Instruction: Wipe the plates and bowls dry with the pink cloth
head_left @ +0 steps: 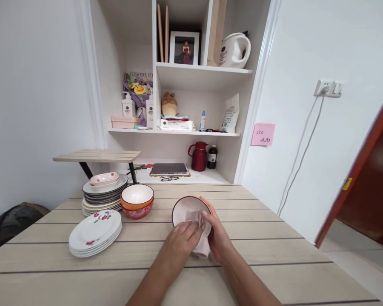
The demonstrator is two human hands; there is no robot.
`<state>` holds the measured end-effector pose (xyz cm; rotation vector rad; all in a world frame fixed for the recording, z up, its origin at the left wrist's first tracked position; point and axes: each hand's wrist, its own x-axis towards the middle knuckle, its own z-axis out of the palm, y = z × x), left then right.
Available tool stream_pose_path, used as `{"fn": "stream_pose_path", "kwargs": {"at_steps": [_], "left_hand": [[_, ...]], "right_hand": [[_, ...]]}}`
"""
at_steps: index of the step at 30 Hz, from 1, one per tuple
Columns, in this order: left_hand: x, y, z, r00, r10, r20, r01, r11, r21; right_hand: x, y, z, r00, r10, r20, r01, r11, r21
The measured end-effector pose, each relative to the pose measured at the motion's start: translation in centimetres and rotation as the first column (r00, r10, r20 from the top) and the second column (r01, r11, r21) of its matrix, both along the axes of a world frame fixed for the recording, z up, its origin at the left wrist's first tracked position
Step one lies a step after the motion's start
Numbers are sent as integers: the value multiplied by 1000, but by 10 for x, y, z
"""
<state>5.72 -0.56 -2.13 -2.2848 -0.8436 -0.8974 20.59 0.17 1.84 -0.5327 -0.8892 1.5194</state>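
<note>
A white-lined bowl with a dark rim is tilted toward me above the middle of the table. My right hand grips its right side, thumb over the rim. A pale pink cloth lies partly inside the bowl and hangs over its near edge. My left hand has its fingers closed on the cloth, pressing it against the bowl's inside. The bowl's outside and my right fingertips are mostly hidden. To the left are two stacked bowls, orange above red.
Flower-patterned plates are stacked at the left of the wooden table. Behind them stands a taller plate stack with a small pink-dotted dish on top. A laptop and a red jug sit at the back.
</note>
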Motion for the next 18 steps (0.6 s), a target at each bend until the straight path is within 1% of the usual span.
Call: {"fn": "stream_pose_path", "kwargs": {"at_steps": [3, 5, 8, 11, 15, 18], "left_hand": [[-1, 3, -1, 1000, 20, 9, -20, 997, 72], [-2, 4, -1, 999, 51, 9, -51, 993, 108], [-4, 4, 0, 998, 59, 17, -61, 989, 131], [-4, 3, 0, 998, 43, 48, -50, 988, 149], [-2, 2, -5, 994, 69, 79, -81, 983, 164], [-1, 2, -9, 992, 76, 96, -92, 982, 168]], "right_hand": [[7, 3, -1, 998, -43, 35, 43, 999, 8], [8, 2, -2, 998, -39, 50, 39, 999, -3], [8, 0, -2, 999, 4, 45, -2, 999, -42], [4, -3, -1, 998, 59, 2, -59, 997, -40], [-8, -6, -3, 993, 117, -13, -117, 993, -22], [-16, -6, -5, 993, 121, 11, -120, 991, -54]]}}
